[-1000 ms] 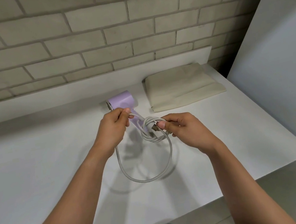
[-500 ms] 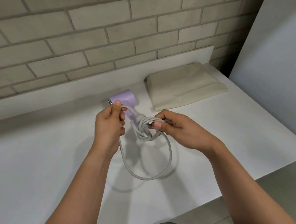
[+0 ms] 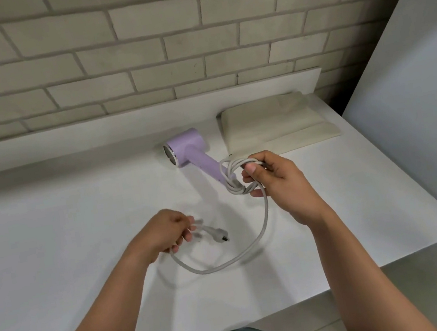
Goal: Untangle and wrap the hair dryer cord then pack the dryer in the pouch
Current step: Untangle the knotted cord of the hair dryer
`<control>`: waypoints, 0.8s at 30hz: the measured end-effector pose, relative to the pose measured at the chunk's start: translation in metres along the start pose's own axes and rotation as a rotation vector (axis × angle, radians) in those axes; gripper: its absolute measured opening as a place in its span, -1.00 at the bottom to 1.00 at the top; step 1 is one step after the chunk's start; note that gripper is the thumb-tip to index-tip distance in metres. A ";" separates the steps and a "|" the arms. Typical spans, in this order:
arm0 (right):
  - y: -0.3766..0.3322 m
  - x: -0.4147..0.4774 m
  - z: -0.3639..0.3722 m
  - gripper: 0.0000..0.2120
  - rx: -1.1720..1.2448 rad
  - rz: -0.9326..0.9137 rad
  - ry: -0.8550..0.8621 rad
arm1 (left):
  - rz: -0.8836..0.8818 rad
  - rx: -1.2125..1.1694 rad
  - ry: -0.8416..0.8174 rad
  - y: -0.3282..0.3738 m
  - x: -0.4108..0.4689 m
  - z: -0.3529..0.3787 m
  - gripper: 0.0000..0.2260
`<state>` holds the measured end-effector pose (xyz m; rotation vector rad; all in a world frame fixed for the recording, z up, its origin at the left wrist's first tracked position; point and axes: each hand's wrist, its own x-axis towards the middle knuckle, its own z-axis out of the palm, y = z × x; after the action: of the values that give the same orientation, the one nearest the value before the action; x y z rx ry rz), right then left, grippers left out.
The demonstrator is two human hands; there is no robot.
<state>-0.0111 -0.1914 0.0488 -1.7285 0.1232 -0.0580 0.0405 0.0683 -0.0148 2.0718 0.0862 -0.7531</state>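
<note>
Untangling's underway! The right hand (image 3: 277, 181) is clamped round a knot of cord (image 3: 237, 189) loops at the hair dryer (image 3: 189, 148) handle's base. At seven o'clock from it, the left hand (image 3: 165, 235) pinches the cord just behind the plug (image 3: 218, 235). The dryer lies on the counter (image 3: 78, 230) at twelve o'clock, the pouch (image 3: 277, 127) flat at one o'clock (unopened, I'd judge). Next: feed that plug through the loops. No readable brand or lettering.

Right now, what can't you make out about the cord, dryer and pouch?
Head view, the only one:
The plug and left hand are motion-blurred.
The cord coils at the dryer handle: the right hand covers part, so whether they are knotted is unclear.
The pouch opening: folded flat, not visible.
</note>
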 end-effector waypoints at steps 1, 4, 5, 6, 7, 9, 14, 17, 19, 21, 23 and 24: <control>0.000 0.000 0.001 -0.87 0.002 0.006 -0.007 | -0.010 0.040 -0.010 -0.003 0.001 0.004 -0.72; 0.001 0.000 0.003 -0.86 0.010 0.014 -0.006 | -0.041 0.172 -0.035 -0.012 0.002 0.012 -0.73; 0.001 0.000 0.003 -0.86 0.018 0.014 0.000 | -0.047 0.269 -0.036 -0.014 0.003 0.013 -0.74; 0.001 -0.001 0.004 -0.86 0.026 0.012 0.008 | -0.045 0.405 -0.020 -0.015 0.004 0.013 -0.76; 0.001 -0.001 0.004 -0.86 0.031 0.009 0.017 | -0.036 0.559 0.026 -0.014 0.003 0.012 -0.78; 0.002 0.000 0.004 -0.86 0.038 -0.001 0.042 | 0.065 0.735 0.186 -0.005 -0.002 0.011 -0.85; 0.002 0.001 0.009 -0.87 0.067 -0.034 0.084 | 0.470 -0.122 0.028 0.049 -0.031 0.012 -0.78; 0.003 0.001 0.015 -0.87 0.067 -0.060 0.096 | 0.583 -0.276 0.004 0.073 -0.040 0.032 -0.74; 0.003 0.000 0.016 -0.88 0.070 -0.075 0.103 | 0.628 -0.250 0.155 0.079 -0.037 0.045 -0.85; 0.003 -0.002 0.017 -0.89 0.068 -0.075 0.110 | 0.647 -0.256 0.287 0.081 -0.033 0.048 -0.89; 0.005 -0.004 0.014 -0.87 0.068 -0.062 0.099 | 0.673 -0.238 0.305 0.086 -0.033 0.046 -0.86; 0.007 -0.006 0.012 -0.79 0.058 -0.048 0.089 | 0.681 -0.225 0.298 0.089 -0.033 0.044 -0.84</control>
<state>-0.0156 -0.1799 0.0402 -1.6715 0.1437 -0.1725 0.0224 -0.0108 0.0503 1.8095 -0.3403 -0.0149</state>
